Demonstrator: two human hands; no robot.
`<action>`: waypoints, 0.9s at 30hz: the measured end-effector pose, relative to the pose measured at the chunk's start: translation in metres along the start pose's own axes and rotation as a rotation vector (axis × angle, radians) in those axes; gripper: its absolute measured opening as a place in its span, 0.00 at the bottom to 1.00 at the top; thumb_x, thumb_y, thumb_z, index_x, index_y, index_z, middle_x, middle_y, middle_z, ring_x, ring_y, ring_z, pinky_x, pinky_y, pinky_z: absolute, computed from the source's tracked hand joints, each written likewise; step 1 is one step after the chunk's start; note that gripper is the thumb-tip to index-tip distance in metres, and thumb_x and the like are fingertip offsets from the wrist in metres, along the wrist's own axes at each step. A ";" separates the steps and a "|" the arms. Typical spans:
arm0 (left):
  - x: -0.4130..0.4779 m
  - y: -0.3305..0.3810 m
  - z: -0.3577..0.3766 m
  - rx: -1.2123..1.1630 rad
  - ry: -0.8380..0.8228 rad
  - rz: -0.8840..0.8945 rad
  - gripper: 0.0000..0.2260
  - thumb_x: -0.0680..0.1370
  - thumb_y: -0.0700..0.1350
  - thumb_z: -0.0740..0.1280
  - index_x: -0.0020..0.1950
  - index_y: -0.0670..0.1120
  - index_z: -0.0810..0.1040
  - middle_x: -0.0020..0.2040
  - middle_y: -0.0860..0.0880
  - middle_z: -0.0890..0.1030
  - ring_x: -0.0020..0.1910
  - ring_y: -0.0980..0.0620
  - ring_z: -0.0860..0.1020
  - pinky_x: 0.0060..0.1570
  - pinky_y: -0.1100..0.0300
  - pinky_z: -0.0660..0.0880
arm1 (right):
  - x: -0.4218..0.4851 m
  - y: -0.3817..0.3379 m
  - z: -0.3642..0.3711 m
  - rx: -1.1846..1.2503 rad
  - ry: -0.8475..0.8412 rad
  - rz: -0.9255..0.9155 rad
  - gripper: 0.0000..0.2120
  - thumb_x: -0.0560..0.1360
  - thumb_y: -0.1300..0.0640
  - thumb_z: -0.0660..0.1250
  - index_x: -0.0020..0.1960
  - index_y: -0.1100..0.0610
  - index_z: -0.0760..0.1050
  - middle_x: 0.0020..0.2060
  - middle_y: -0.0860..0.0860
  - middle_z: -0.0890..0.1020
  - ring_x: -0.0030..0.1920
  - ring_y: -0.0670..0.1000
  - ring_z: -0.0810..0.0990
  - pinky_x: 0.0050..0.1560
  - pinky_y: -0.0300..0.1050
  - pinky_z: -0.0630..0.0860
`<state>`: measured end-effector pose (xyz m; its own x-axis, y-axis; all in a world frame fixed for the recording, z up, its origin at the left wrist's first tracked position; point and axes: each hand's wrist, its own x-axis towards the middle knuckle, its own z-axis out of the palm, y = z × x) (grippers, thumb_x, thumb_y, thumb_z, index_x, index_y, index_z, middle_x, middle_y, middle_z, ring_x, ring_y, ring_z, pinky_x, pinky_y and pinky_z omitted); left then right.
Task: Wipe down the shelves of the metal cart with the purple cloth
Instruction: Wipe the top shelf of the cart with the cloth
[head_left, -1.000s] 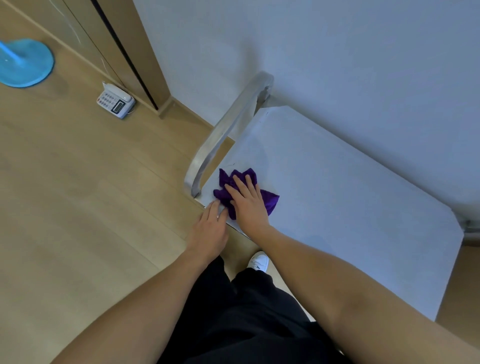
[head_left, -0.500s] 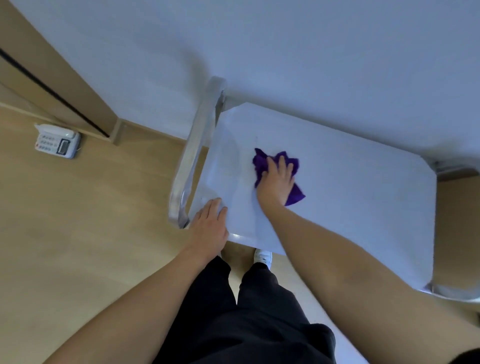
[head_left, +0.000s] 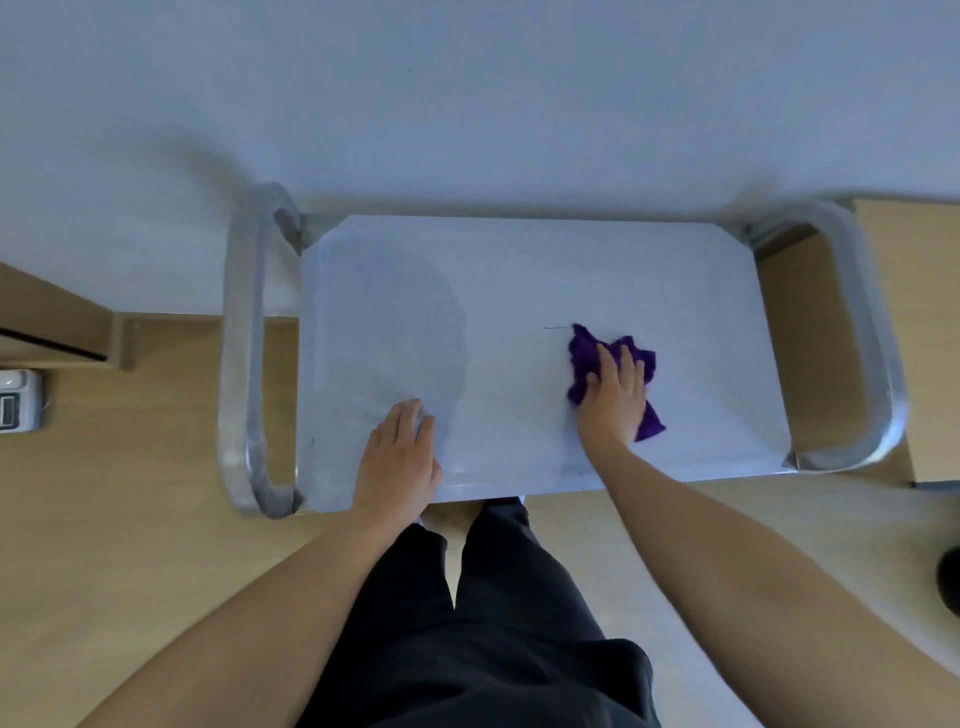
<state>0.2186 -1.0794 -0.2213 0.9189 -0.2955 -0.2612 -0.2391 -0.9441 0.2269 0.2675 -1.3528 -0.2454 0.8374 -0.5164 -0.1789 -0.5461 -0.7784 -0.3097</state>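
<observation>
The metal cart's top shelf (head_left: 519, 280) lies flat below me, against a pale wall. A crumpled purple cloth (head_left: 584, 348) sits on the shelf right of centre. My right hand (head_left: 613, 400) presses down on the cloth with straight fingers spread over it. My left hand (head_left: 400, 457) rests flat on the shelf near its front edge, left of centre, holding nothing. A darker smear shows on the left half of the shelf. The lower shelves are hidden under the top one.
Curved metal handles stand at the cart's left end (head_left: 241, 353) and right end (head_left: 862, 343). A white phone (head_left: 18, 400) lies on the wooden floor at far left. A wooden cabinet (head_left: 924, 332) stands right of the cart. My dark trousers fill the foreground.
My right hand has slid the purple cloth from the shelf's left end to right of centre. My left hand has stayed at the front edge. My view has swung right, squaring up the cart.
</observation>
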 end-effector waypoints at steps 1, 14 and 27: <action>0.004 0.007 0.001 0.005 0.002 0.009 0.19 0.67 0.38 0.69 0.57 0.38 0.77 0.63 0.39 0.74 0.63 0.39 0.73 0.51 0.49 0.76 | -0.007 -0.009 0.006 -0.001 0.019 0.029 0.21 0.81 0.56 0.57 0.74 0.51 0.65 0.77 0.51 0.61 0.77 0.57 0.55 0.74 0.58 0.57; 0.056 0.122 0.008 0.014 -0.049 0.154 0.20 0.67 0.38 0.70 0.59 0.38 0.76 0.64 0.39 0.74 0.63 0.38 0.73 0.53 0.48 0.76 | 0.069 0.130 -0.055 -0.037 -0.037 -0.185 0.20 0.80 0.58 0.59 0.72 0.55 0.68 0.74 0.57 0.66 0.74 0.63 0.61 0.73 0.58 0.60; 0.087 0.155 0.010 0.030 -0.062 0.086 0.21 0.67 0.39 0.71 0.59 0.39 0.77 0.65 0.39 0.74 0.64 0.39 0.73 0.53 0.48 0.76 | 0.097 0.103 -0.037 -0.021 -0.070 -0.607 0.20 0.76 0.60 0.67 0.68 0.55 0.74 0.70 0.58 0.72 0.71 0.64 0.67 0.72 0.57 0.64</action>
<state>0.2583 -1.2527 -0.2187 0.8736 -0.3836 -0.2996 -0.3268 -0.9184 0.2229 0.2915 -1.4964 -0.2606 0.9983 0.0459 -0.0368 0.0297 -0.9335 -0.3574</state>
